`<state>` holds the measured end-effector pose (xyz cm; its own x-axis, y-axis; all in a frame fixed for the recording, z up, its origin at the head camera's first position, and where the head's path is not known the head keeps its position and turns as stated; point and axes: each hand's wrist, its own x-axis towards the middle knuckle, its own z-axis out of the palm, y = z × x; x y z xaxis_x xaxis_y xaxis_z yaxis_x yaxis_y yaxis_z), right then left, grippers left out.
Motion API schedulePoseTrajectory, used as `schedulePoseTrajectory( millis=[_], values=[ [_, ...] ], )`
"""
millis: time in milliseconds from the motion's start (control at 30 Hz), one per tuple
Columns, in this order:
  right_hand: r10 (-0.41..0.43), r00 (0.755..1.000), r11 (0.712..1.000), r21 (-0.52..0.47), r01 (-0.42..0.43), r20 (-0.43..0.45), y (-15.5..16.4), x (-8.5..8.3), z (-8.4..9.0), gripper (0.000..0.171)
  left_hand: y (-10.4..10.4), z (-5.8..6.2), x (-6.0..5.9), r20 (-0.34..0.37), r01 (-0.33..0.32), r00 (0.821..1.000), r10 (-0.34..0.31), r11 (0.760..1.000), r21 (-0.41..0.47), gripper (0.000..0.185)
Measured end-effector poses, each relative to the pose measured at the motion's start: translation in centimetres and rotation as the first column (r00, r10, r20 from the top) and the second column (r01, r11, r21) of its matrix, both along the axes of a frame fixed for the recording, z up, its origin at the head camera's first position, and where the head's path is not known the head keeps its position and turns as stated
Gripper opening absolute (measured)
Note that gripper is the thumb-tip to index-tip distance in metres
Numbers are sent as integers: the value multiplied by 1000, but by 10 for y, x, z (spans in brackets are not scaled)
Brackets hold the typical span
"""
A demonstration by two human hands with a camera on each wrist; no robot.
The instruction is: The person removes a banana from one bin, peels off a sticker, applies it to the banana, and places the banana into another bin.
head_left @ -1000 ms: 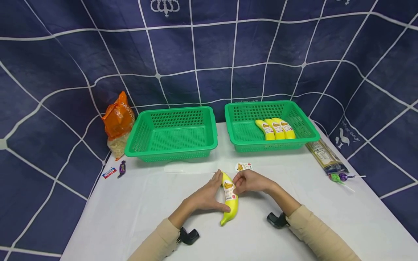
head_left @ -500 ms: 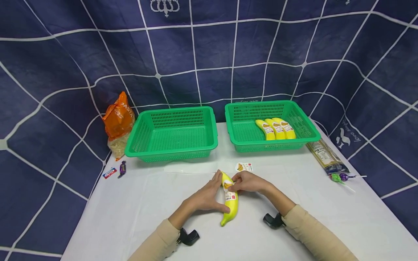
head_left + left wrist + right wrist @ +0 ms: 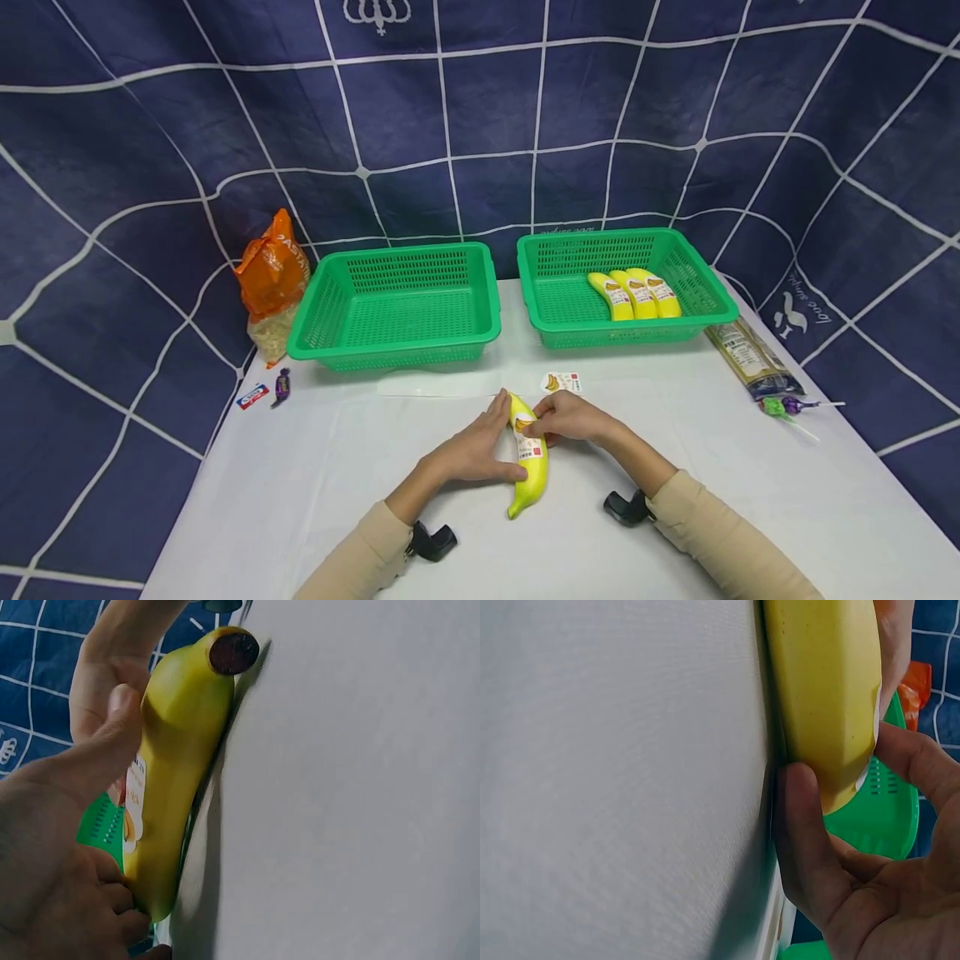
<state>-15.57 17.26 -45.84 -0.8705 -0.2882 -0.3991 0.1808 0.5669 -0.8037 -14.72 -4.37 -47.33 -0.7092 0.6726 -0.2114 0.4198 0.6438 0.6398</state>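
Backdrop: dark blue cloth point(image 3: 450, 108) with a white grid fills the whole upper frame. Below it, the white table point(image 3: 712, 500) takes the lower half.

Two green baskets sit at mid-frame. The left basket point(image 3: 330, 300) shows nothing inside. The right basket point(image 3: 555, 283) holds three labelled bananas point(image 3: 636, 293) side by side. An orange pasta bag point(image 3: 272, 283) stands at mid-left, just beside the left basket. A long dark packet point(image 3: 750, 360) lies at mid-right, lollipops point(image 3: 783, 408) just below it. Two small sweets point(image 3: 266, 390) lie near the table's left edge. A loose banana sticker point(image 3: 561, 382) lies just above my hands.

The banana point(image 3: 528, 462) lies on the table at lower centre, between my two hands. Its long axis runs from the far tip down toward me, stem end nearest the bottom of the frame.

My left hand point(image 3: 468, 454) lies along its left side, fingers straight against the skin, thumb point(image 3: 112, 742) pressed on top. My right hand point(image 3: 572, 419) sits at the upper end, fingertips curled onto the white label point(image 3: 527, 446), pinching there with thumb point(image 3: 802, 825) tucked under the fruit. Both hands touch it; the right is nearer the label's edge.
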Motion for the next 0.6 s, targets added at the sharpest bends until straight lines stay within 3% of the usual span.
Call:
schedulePoseTrajectory(
  millis=[200,400,600],
  values=[
    [0,1000,1000,-23,0,-10,1,0,0,36,8,12,-14,-53,-38,998,42,997,74,108],
    [27,1000,995,-96,-27,-2,2,2,1,28,28,36,-36,-133,-31,990,54,986,165,96],
    [30,999,996,-84,-32,-16,1,2,1,31,59,56,-65,-169,-141,968,186,959,244,91]
  ],
)
